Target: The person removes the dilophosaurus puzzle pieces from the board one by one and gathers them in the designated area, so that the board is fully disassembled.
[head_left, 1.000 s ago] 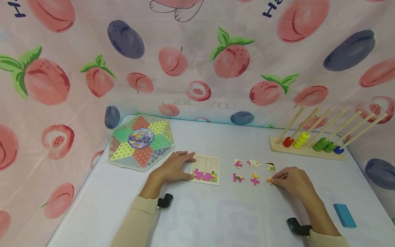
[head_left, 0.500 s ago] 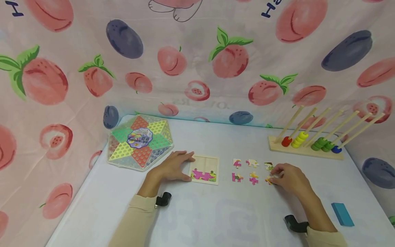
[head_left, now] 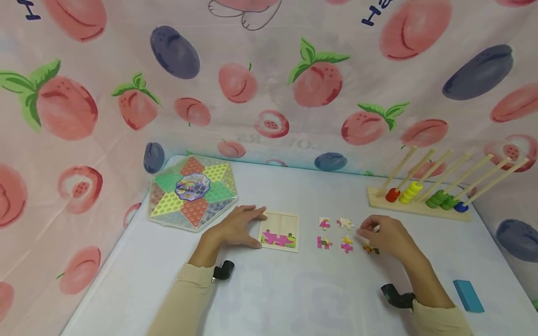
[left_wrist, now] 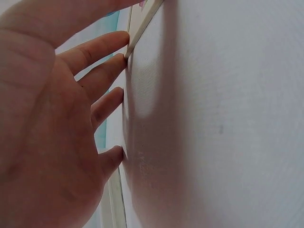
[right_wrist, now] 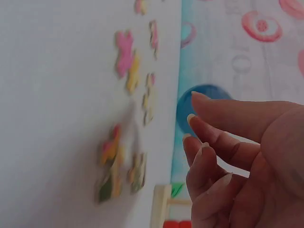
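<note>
My left hand [head_left: 237,226] rests by a square wooden puzzle tray [head_left: 287,222], thumb and fingertips spread along its left edge. Pink and green jigsaw pieces [head_left: 277,239] fill the tray's lower part. Right of it, loose jigsaw pieces [head_left: 346,244] lie in two rows. My right hand [head_left: 388,235] hovers over the rightmost ones, partly covering a yellow and dark green piece [head_left: 371,248]. In the right wrist view, nothing sits between its loosely bent fingers [right_wrist: 209,130], and another piece [right_wrist: 137,173] lies below. The left wrist view shows fingertips [left_wrist: 121,40] against the tray's edge.
A hexagonal Chinese checkers box [head_left: 193,193] stands at the back left. At the back right is a wooden bead counting rack [head_left: 420,205] with upright pegs. A blue block [head_left: 468,296] lies at the right, beside the right forearm. A fruit-print cloth [head_left: 269,93] hangs behind the table.
My right hand has come off the lower right jigsaw piece and moved up and slightly left, now covering the upper right piece in the head view. The left hand stays at the tray.
</note>
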`<state>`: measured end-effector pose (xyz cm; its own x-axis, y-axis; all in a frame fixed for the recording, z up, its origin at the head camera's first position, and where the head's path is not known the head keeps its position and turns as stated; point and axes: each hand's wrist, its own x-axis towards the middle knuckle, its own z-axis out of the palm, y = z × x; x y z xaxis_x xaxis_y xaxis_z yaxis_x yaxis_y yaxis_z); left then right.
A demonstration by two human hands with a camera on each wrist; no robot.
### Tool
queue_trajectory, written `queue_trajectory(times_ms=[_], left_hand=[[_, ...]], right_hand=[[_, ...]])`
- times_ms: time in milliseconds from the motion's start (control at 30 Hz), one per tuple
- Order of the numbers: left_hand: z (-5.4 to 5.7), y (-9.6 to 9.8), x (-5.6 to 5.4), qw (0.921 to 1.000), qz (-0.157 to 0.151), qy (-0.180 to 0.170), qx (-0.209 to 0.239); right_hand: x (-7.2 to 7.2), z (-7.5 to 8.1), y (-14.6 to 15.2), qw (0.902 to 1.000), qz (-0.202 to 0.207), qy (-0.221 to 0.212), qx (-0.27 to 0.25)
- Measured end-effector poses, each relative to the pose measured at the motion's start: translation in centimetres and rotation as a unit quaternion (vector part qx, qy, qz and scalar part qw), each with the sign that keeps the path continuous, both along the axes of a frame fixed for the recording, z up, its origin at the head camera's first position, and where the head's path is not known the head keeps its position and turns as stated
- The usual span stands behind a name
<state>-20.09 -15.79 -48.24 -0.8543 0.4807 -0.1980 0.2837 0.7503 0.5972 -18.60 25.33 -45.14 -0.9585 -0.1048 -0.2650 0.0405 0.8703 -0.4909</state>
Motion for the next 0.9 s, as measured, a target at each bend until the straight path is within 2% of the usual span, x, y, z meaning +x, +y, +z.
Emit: queue_trajectory(times_ms=[267, 533, 733, 900], left_hand=[[-0.1, 0.0, -0.1, 0.9999, 0.007, -0.007, 0.004], [-0.1, 0.3, -0.5, 1.0000, 0.007, -0.002, -0.003], [0.0, 0.4, -0.6, 0.9998, 0.021, 0.000, -0.002], [-0.4, 0.3, 0.1, 0.9997, 0.024, -0.009, -0.002]], right_hand=[[-0.9, 1.6, -4.4, 0.9984, 0.033, 0.034, -0.032], [-1.8, 2.1, -8.9, 0.9929, 0.076, 0.061, -0.068], [-2.0, 1.6, -12.4, 0.9874, 0.114, 0.061, -0.091], [-1.3, 0.5, -14.9, 0.9852, 0.146, 0.028, -0.085]])
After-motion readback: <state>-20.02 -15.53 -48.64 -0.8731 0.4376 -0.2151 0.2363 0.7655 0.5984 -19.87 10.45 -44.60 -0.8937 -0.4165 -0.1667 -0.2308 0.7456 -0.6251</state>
